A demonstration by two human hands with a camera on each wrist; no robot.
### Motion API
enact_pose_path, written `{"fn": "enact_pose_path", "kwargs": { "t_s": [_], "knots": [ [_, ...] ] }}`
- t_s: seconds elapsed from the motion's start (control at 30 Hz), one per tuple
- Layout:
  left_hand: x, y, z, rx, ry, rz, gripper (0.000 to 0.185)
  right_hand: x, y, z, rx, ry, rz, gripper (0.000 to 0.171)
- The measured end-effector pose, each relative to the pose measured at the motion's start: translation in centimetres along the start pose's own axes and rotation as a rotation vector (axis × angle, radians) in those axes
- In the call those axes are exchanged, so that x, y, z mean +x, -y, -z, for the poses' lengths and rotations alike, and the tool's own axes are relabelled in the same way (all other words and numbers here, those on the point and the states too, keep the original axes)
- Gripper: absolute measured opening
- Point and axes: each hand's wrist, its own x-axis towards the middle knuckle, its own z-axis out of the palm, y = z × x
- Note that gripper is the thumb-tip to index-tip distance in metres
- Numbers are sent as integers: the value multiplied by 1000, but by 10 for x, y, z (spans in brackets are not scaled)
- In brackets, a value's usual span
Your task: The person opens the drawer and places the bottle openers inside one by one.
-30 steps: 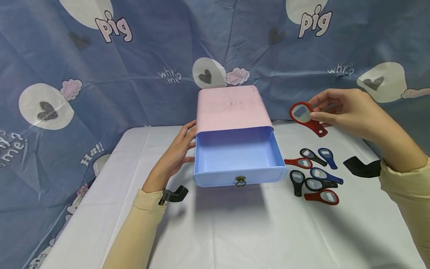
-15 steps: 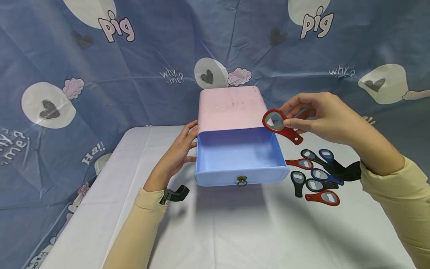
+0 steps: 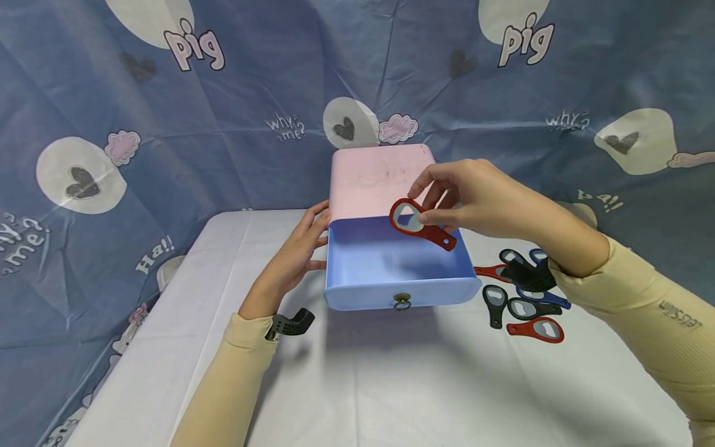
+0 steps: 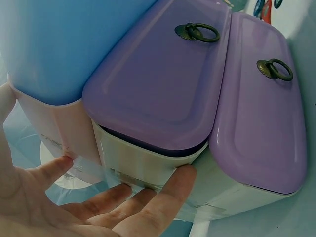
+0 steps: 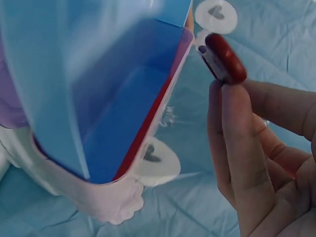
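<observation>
My right hand (image 3: pixel 480 198) pinches a red magnifying glass (image 3: pixel 434 234) between thumb and fingers, above the pulled-out blue drawer (image 3: pixel 363 297). In the right wrist view the magnifying glass (image 5: pixel 227 59) is seen edge-on at the fingertips. The drawer belongs to a small cabinet with a pink top (image 3: pixel 374 177), and its inside looks bare. Against the cabinet's left side my left hand (image 3: pixel 293 257) rests with fingers spread. The left wrist view shows those fingertips on the side wall, beside two closed purple drawers (image 4: pixel 158 74) with ring pulls.
Several red, black and blue magnifying glasses (image 3: pixel 536 328) lie on the white table (image 3: pixel 391 385) right of the cabinet, some partly behind the right wrist's black strap (image 3: pixel 527 276). A blue printed cloth (image 3: pixel 251 167) hangs behind.
My right hand has carried the red magnifying glass leftward, from above the loose ones at the right to over the open drawer. The left hand has stayed on the cabinet's side.
</observation>
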Motion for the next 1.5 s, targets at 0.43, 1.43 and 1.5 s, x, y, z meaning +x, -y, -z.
{"fn": "enact_pose_path", "kwargs": {
  "t_s": [0.43, 1.43, 1.5],
  "knots": [
    [2, 2, 2, -5, 7, -6, 68, 38, 24, -19, -2, 214, 7, 25],
    [4, 4, 0, -12, 0, -6, 69, 60, 46, -52, -199, 436, -17, 28],
    [3, 3, 1, -8, -3, -6, 69, 59, 47, -50, -196, 425, -10, 28]
  ]
}}
